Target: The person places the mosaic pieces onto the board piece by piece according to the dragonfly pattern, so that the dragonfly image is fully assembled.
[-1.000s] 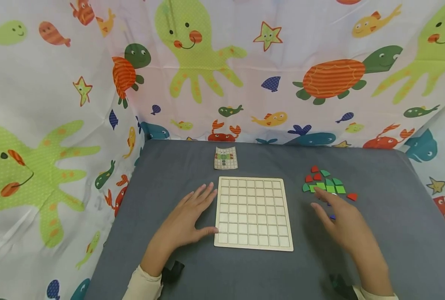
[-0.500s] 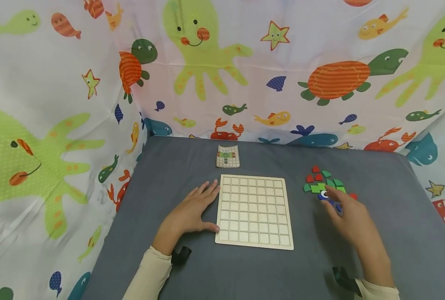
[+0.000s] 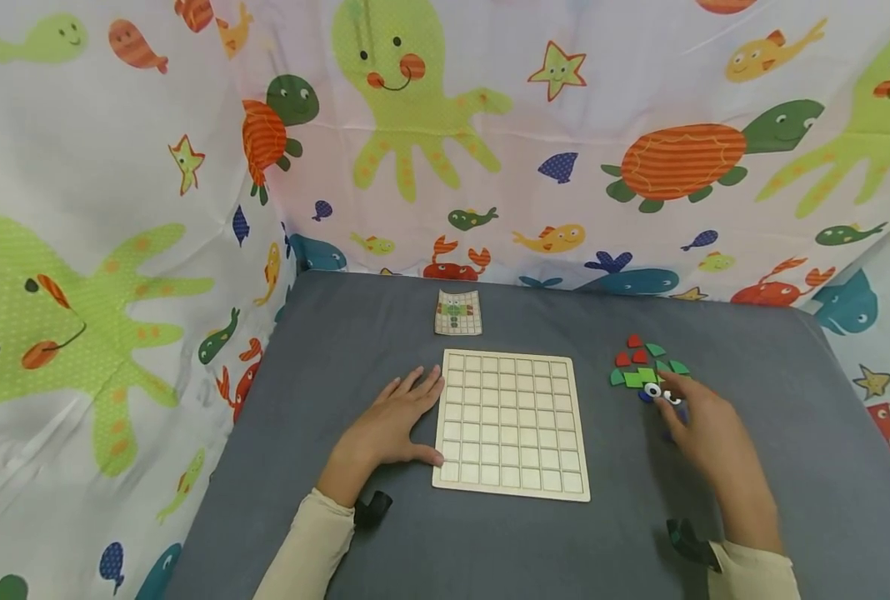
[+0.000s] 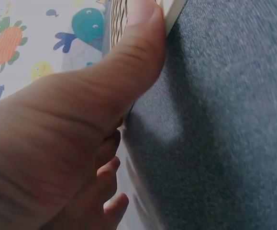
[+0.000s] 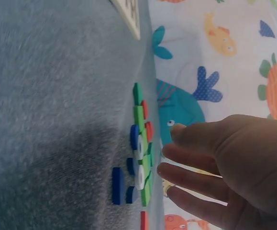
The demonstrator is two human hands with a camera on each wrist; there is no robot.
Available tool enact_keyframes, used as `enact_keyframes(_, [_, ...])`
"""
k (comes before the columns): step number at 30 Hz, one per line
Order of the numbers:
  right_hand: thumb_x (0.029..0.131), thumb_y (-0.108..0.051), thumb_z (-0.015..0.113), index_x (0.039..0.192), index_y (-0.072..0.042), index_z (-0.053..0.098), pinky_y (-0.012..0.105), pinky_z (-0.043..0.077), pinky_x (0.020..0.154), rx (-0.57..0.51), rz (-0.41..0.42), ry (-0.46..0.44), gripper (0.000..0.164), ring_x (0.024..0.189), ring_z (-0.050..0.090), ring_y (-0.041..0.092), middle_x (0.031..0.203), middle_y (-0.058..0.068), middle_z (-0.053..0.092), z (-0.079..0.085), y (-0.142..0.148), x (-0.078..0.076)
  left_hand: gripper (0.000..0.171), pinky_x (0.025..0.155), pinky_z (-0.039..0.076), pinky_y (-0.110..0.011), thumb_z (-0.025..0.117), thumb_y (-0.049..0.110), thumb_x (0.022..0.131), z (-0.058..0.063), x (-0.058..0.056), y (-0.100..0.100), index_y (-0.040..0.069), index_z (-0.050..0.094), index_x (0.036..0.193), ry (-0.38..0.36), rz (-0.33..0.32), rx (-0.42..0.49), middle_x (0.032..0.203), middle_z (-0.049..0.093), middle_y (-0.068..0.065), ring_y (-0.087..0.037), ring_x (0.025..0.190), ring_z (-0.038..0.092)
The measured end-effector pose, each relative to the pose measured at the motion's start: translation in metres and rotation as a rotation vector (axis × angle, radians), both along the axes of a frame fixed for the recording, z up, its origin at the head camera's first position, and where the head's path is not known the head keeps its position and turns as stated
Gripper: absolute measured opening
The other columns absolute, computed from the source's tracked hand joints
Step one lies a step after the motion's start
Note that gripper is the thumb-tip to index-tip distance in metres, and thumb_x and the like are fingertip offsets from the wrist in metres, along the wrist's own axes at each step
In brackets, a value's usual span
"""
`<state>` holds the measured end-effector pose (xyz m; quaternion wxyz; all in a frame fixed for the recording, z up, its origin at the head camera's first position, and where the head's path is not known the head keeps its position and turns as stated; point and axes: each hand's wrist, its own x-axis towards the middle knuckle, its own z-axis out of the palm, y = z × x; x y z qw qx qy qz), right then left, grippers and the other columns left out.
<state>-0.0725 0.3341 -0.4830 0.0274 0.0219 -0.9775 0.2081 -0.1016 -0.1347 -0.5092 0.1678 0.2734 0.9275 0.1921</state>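
A pale wooden grid board (image 3: 512, 423) lies flat on the grey table. My left hand (image 3: 387, 431) rests at its left side with fingers spread and extended, the thumb at the lower left corner, as the left wrist view also shows. To the right of the board, my right hand (image 3: 715, 437) hovers over a loose group of small flat pieces, thumb and fingers apart with nothing between them. Among these are green squares (image 3: 646, 375), red rounded pieces (image 3: 635, 341), white eye pieces (image 3: 652, 389) and blue pieces (image 5: 118, 186). The hand partly hides some of them.
Behind the board lies a small card (image 3: 458, 313) printed with a coloured grid figure. A white curtain (image 3: 490, 150) with sea animals closes off the back and sides of the table.
My right hand has shifted slightly right over the pieces, uncovering white eye pieces and blue ones, and its thumb and forefinger stand closer together. The left hand stays at the board as the view shifts.
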Motion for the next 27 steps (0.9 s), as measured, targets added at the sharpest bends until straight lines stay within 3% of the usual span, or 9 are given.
enact_keyframes(6, [0.099, -0.006, 0.073, 0.142, 0.000, 0.062, 0.065, 0.052, 0.081, 0.031, 0.022, 0.010, 0.045, 0.108, 0.066, 0.046, 0.122, 0.025, 0.069, -0.010, 0.004, -0.008, 0.125, 0.131, 0.014, -0.055, 0.089, 0.055, 0.077, 0.005, -0.001, 0.003, 0.013, 0.018, 0.171, -0.036, 0.004, -0.010, 0.178, 0.011, -0.004, -0.031, 0.164, 0.011])
enact_keyframes(16, [0.094, -0.002, 0.077, 0.122, 0.001, 0.073, 0.063, 0.053, 0.074, 0.085, 0.045, 0.047, 0.029, 0.101, 0.065, 0.044, 0.115, 0.023, 0.065, -0.021, 0.006, -0.020, 0.124, 0.131, 0.012, -0.055, 0.089, 0.052, 0.079, 0.001, 0.001, 0.005, 0.014, 0.016, 0.171, -0.055, 0.016, 0.021, 0.178, 0.009, -0.004, -0.031, 0.164, 0.009])
enact_keyframes(27, [0.098, -0.006, 0.073, 0.120, 0.003, 0.071, 0.067, 0.051, 0.080, 0.087, 0.048, -0.066, 0.024, 0.106, 0.061, 0.049, 0.116, 0.027, 0.062, -0.021, 0.007, -0.030, 0.123, 0.131, 0.011, -0.056, 0.087, 0.049, 0.080, 0.002, 0.003, 0.003, 0.013, 0.013, 0.171, -0.067, 0.018, 0.022, 0.178, 0.006, -0.005, -0.031, 0.164, 0.006])
